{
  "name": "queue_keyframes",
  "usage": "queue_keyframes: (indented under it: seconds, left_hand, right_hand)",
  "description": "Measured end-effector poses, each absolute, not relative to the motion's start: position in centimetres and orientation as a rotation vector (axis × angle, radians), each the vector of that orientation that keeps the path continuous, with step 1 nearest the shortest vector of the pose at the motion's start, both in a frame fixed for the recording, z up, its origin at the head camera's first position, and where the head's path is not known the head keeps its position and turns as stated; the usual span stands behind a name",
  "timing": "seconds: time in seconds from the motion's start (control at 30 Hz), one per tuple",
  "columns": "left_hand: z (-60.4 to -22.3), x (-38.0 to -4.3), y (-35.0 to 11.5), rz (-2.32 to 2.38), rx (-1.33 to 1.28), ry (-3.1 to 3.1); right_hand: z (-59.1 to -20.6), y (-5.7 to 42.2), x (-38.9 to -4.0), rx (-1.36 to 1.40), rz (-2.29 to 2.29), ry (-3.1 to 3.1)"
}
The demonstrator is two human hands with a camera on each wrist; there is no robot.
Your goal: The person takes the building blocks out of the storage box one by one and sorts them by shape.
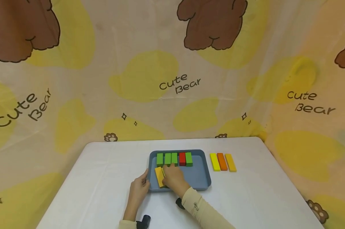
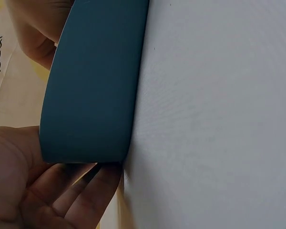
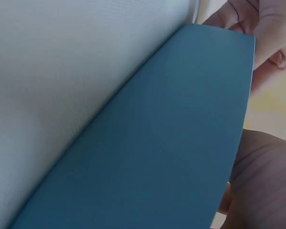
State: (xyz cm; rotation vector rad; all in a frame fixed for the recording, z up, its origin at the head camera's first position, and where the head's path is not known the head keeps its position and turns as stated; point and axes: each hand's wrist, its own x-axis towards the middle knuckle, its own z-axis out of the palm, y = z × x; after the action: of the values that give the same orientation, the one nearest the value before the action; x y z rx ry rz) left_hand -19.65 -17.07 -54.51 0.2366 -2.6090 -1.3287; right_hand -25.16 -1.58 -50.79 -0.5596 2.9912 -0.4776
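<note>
**Both hands at the tray, right hand over the blocks**

Only the head view shows the blocks inside the shallow blue-grey rectangular tray [image 1: 196, 175]; both wrist views show its outer wall. The left wrist view shows the left hand [image 2: 52, 191] touching a corner, fingers loosely extended. The right hand [image 1: 174, 178] reaches into the tray with bent fingers, beside a slanted yellow-orange oblong block [image 1: 159, 176]; whether they pinch anything cannot be told.
</note>
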Motion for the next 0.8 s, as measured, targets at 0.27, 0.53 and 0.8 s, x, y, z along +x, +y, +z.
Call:
queue_keyframes:
  seconds: [0.27, 0.53, 0.8]
  left_hand:
    - [-54.5, -19.6, -17.0, -1.313, 0.239, -2.62]
    - [-54.7, -19.2, -16.7, -1.321, 0.242, -2.62]
    - [-54.2, -19.2, -16.8, -1.3, 0.236, -2.611]
  right_hand:
    - [-50.9, -2.0, -25.0, -0.577, -0.382, 3.049]
    - [-50.9, -1.5, -24.8, -0.584, -0.419, 3.013]
    - [-49.2, 0.2, -25.0, -0.599, -0.533, 3.018]
